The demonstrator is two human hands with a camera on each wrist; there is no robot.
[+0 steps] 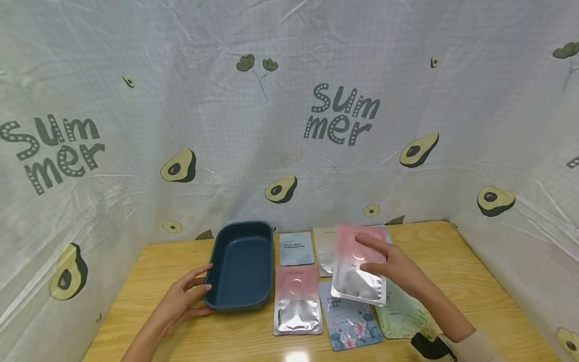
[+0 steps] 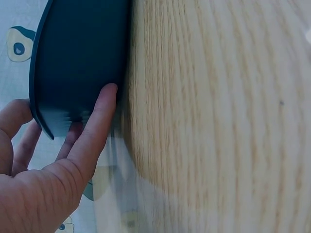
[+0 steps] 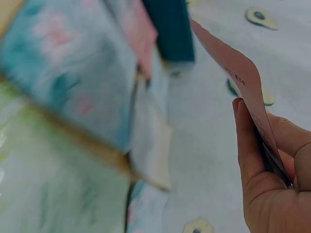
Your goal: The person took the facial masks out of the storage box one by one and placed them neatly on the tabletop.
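Note:
My right hand (image 1: 398,269) pinches a pink and silver sachet (image 1: 357,286), printed PUPU, above the other packets. In the right wrist view this sachet (image 3: 243,80) is edge-on, with the thumb and fingers on opposite faces. At the left, my left hand (image 1: 183,299) touches the outer side and near-left corner of a dark blue rectangular tray (image 1: 242,306). Seen from the left wrist, a fairly straight finger (image 2: 95,124) lies against the tray's outer wall (image 2: 82,53), and another fingertip meets its rim. Bare floor shows inside the tray.
A second pink sachet (image 1: 297,301) lies right of the tray, below a light blue packet (image 1: 296,249). Under the held sachet lie a beige packet (image 1: 323,241), a blue floral one (image 1: 353,327) and a green one (image 1: 402,317). A printed cloth (image 1: 217,125) rises behind the wooden table (image 1: 457,281).

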